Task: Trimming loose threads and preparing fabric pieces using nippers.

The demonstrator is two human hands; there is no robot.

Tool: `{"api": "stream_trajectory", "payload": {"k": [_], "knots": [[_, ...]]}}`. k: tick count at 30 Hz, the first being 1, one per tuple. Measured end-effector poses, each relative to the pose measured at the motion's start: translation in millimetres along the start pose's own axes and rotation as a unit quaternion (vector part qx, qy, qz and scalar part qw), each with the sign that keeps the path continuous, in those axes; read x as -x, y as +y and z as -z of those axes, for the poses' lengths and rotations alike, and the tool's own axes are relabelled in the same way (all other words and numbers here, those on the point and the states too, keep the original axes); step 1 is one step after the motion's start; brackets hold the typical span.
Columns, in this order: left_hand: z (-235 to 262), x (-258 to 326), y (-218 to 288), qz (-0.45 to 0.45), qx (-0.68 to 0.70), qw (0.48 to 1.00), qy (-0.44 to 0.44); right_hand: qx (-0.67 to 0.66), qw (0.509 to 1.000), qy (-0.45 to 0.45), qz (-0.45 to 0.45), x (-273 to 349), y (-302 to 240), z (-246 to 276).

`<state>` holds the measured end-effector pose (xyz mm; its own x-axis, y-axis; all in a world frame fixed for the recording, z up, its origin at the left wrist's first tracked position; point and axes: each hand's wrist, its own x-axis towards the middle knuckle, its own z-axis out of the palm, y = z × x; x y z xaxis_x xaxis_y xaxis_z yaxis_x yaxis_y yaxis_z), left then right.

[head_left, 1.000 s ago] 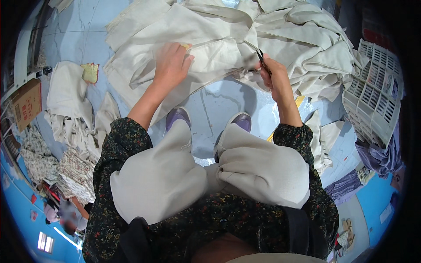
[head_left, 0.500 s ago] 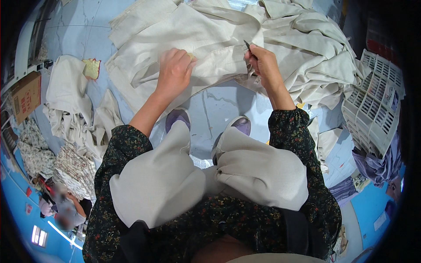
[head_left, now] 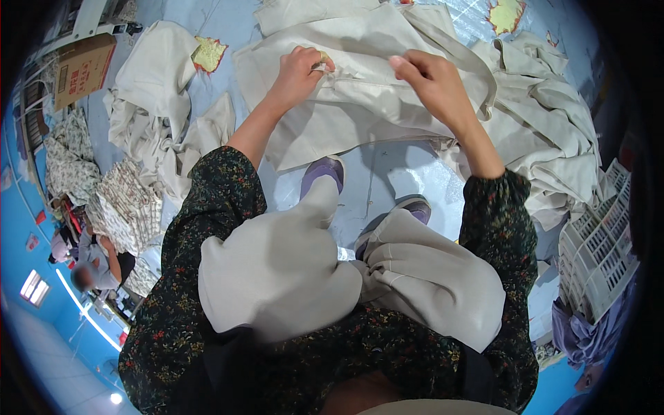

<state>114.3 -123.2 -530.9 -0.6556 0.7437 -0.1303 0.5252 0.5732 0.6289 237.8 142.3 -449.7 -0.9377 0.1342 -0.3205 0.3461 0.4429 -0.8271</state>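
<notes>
A wide spread of cream cloth (head_left: pixel 373 114) lies in folds on the floor in front of me. My left hand (head_left: pixel 299 75) is closed on a gathered bit of this cloth, thumb and fingers pinched together, with something yellow at one finger. To its right, over the same cloth, my right hand (head_left: pixel 437 84) is curled with the thumb laid along the fingers. Whatever it holds is hidden behind the fingers; the dark pointed tool seen in it earlier does not show now.
More cream cloth heaps lie at the right (head_left: pixel 546 117) and left (head_left: pixel 155 76). White plastic crates (head_left: pixel 598 242) stand at far right. At left are a cardboard box (head_left: pixel 83 69) and stacked patterned cloth (head_left: pixel 128 204). Another person (head_left: pixel 104 259) sits at lower left.
My view has turned, so the scene sits farther right and lower at the left. My left hand now pinches gathered cloth. The dark tool in my right hand has gone out of sight.
</notes>
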Motion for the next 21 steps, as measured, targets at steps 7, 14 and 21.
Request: {"api": "stream_trajectory", "payload": {"k": [7,14,21], "knots": [[4.9,3.9,8.5,-0.034,-0.010,0.998,0.059,0.187,0.969,-0.124,0.106,-50.2,-7.3,-46.9],[8.9,1.7,6.6,-0.050,-0.011,0.996,0.067,0.266,0.947,-0.110,0.144,-64.0,-8.0,-71.2],[20.7,3.4,7.3,-0.024,-0.014,0.998,0.062,0.226,0.960,-0.149,0.076,-63.9,-14.9,-41.0]]}}
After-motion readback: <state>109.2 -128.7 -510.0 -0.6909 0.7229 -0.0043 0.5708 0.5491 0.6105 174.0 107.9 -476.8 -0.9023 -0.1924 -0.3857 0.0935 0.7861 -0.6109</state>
